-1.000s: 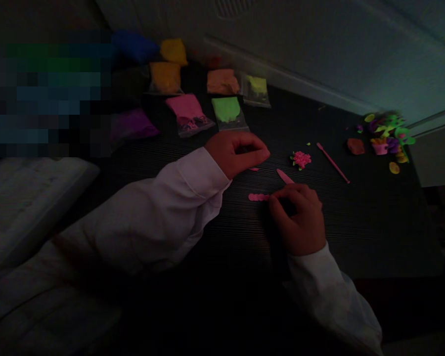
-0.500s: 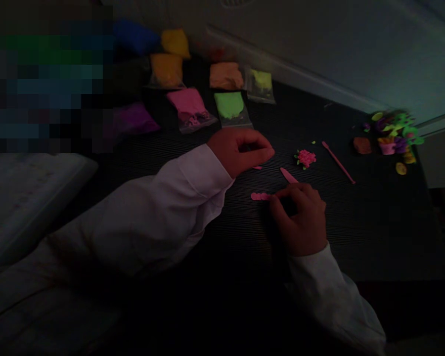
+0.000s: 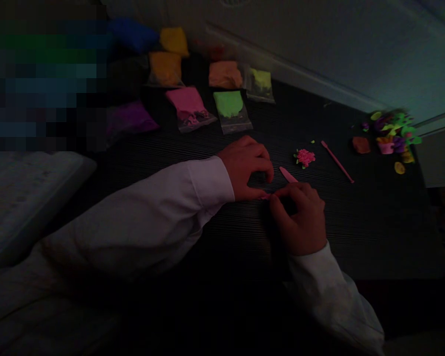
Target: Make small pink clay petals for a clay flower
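In the head view, my right hand [image 3: 300, 217] pinches the right end of a strip of small flat pink clay discs [image 3: 266, 197] on the dark table. From the left, my left hand [image 3: 247, 168] reaches in, its thumb at the strip's other end and its fingers curved but apart from the thumb. Most of the strip is hidden by the fingers. A pink modelling knife [image 3: 288, 174] lies just beyond my right hand, its near end covered. Past it sits a pink clay flower [image 3: 305, 157] with small green leaves.
Bags of coloured clay, such as pink [image 3: 188, 105], green [image 3: 229, 105] and orange [image 3: 165, 66], lie at the back. A thin pink tool [image 3: 337, 162] rests to the right, near a brown lump [image 3: 361, 145] and small clay models [image 3: 393, 138]. A pale wall borders the table.
My left hand has come down toward the strip, its pinch has opened, and its thumb now covers the left discs. My right hand has stayed in place.
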Demonstrator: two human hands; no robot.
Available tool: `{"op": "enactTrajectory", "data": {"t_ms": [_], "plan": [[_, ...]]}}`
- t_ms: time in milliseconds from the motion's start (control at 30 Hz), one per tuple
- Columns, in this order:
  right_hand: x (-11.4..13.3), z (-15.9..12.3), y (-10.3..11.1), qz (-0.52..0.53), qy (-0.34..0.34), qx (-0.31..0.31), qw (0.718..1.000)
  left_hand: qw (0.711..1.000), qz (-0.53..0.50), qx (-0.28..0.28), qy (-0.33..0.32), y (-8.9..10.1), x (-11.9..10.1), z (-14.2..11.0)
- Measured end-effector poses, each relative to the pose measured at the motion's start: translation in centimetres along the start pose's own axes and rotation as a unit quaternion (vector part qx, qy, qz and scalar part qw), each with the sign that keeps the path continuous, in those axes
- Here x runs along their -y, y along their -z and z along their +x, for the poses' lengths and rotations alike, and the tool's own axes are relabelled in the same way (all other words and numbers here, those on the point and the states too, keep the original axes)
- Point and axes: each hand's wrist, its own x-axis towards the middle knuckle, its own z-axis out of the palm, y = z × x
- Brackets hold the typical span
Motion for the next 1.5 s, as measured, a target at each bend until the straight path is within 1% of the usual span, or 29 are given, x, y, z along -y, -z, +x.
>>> {"op": "enactTrajectory", "data": {"t_ms": [167,333,500,633,867,1000,1133,1333,1500], "plan": [[-0.10,0.02,0.03,0.010,0.002,0.004,1.000,1.000,0.026,0.013,-0.006,-0.03,0.06,-0.11],[-0.26,-0.02,0.05,0.023,0.001,-0.008,1.000,0.998,0.053,0.027,-0.019,0.06,0.24,-0.14],[-0.17,0.07,0.02,0.002,0.001,0.005,1.000,0.995,0.079,0.047,-0.030,0.24,0.21,-0.11],[-0.12,0.12,-0.07,-0.015,0.005,0.009,1.000,0.994,0.090,0.051,-0.033,0.29,0.18,-0.10],[0.04,0.07,-0.28,-0.029,0.002,-0.006,1.000,0.995,0.082,0.054,-0.031,0.29,0.17,-0.06],[0.07,0.08,-0.32,-0.039,0.002,0.000,0.999,0.996,0.072,0.050,-0.033,0.42,0.11,-0.06],[0.00,0.07,-0.32,-0.042,0.001,-0.002,0.999,0.996,0.058,0.047,-0.043,0.41,0.12,-0.15],[0.04,0.07,-0.26,-0.044,0.004,0.001,0.999,0.997,0.031,0.025,-0.064,0.06,0.15,-0.32],[0.06,0.07,-0.23,-0.052,0.002,0.007,0.999,0.996,0.035,0.034,-0.075,0.01,0.33,-0.29]]}}
